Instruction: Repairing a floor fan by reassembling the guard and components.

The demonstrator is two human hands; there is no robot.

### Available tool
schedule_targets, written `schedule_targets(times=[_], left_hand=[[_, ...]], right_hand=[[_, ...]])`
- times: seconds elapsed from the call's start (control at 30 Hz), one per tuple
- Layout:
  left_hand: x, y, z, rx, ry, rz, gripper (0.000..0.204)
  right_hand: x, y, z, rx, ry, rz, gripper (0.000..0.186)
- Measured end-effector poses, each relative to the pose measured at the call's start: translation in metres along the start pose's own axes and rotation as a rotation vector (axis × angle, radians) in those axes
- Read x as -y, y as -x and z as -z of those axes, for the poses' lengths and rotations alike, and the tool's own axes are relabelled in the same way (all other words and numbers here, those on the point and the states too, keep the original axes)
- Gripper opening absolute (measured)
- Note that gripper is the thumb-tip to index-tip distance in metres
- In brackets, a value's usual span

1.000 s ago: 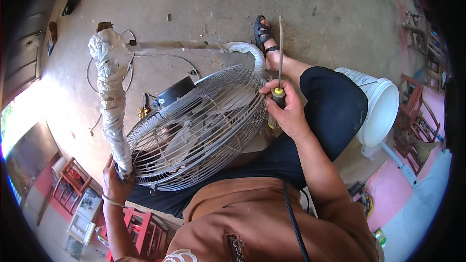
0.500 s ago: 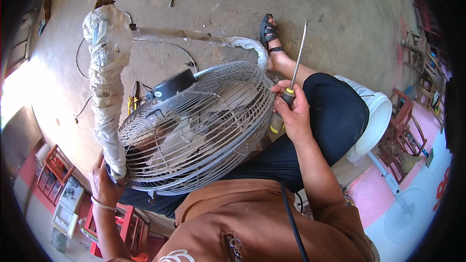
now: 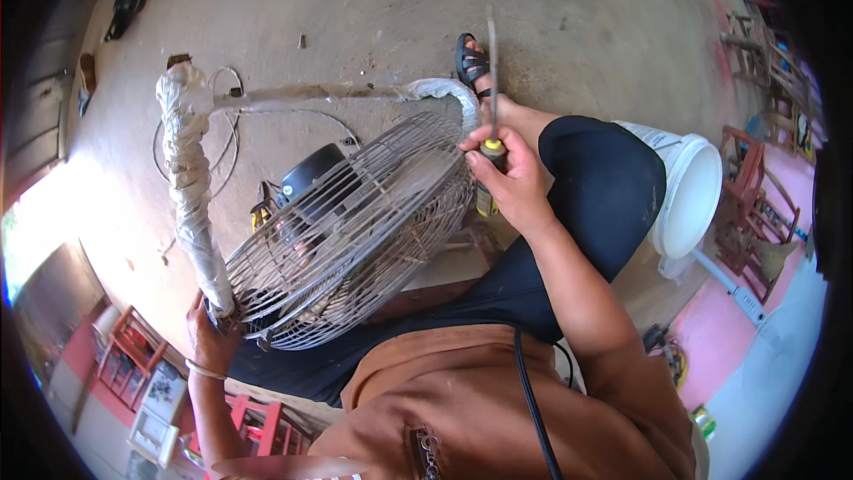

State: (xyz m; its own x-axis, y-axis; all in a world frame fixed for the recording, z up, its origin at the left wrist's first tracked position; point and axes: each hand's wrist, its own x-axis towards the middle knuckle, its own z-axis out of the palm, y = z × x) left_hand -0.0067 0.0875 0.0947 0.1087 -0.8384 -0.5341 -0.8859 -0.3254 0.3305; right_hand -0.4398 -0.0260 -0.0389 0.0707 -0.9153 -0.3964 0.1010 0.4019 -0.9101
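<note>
A dusty fan with a round wire cage rests tilted across my lap. Its black motor housing faces away from me. A bent stand wrapped in whitish plastic runs up the fan's left side and across behind it. My left hand closes around the lower end of that stand, at the cage's left edge; some fingers are hidden. In my right hand is a screwdriver with a yellow and dark handle, its long shaft pointing up, beside the cage's right edge.
A white bucket stands by my right knee. Yellow-handled pliers and a looped cable lie on the floor behind the fan. Red wooden chairs stand at the left, more wooden chairs at the right.
The fan has tipped, so its cage shows more edge-on, and the wrapped stand has swung with it. My right hand has moved left with the screwdriver, now more upright.
</note>
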Motion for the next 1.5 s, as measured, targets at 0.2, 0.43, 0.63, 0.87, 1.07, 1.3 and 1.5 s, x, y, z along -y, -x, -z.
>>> schedule_targets(times=[0.2, 0.43, 0.63, 0.87, 1.07, 1.3, 1.5], left_hand=[[0.017, -0.005, -0.008, -0.034, 0.08, 0.067, 0.036], [0.018, -0.004, -0.009, -0.116, -0.038, -0.006, 0.025], [0.02, -0.01, -0.005, -0.098, -0.047, -0.023, 0.025], [-0.011, -0.008, 0.004, -0.031, -0.069, -0.037, 0.028], [-0.045, 0.005, 0.015, 0.129, -0.061, -0.099, 0.046], [-0.068, 0.018, 0.012, 0.21, 0.11, -0.079, 0.064], [-0.08, 0.019, -0.009, -0.047, 0.091, -0.126, 0.064]], right_hand=[[-0.008, -0.01, 0.007, -0.096, -0.028, 0.031, 0.015], [-0.033, 0.017, 0.013, -0.099, 0.05, -0.331, 0.013], [-0.044, 0.042, -0.015, 0.113, -0.059, -0.377, 0.011], [-0.049, 0.027, -0.043, -0.057, -0.358, -0.305, 0.025], [-0.05, 0.013, -0.047, -0.107, -0.463, -0.321, 0.029], [-0.056, 0.012, -0.043, -0.148, -0.484, -0.255, 0.025], [-0.06, 0.001, -0.041, -0.11, -0.646, -0.228, 0.031]])
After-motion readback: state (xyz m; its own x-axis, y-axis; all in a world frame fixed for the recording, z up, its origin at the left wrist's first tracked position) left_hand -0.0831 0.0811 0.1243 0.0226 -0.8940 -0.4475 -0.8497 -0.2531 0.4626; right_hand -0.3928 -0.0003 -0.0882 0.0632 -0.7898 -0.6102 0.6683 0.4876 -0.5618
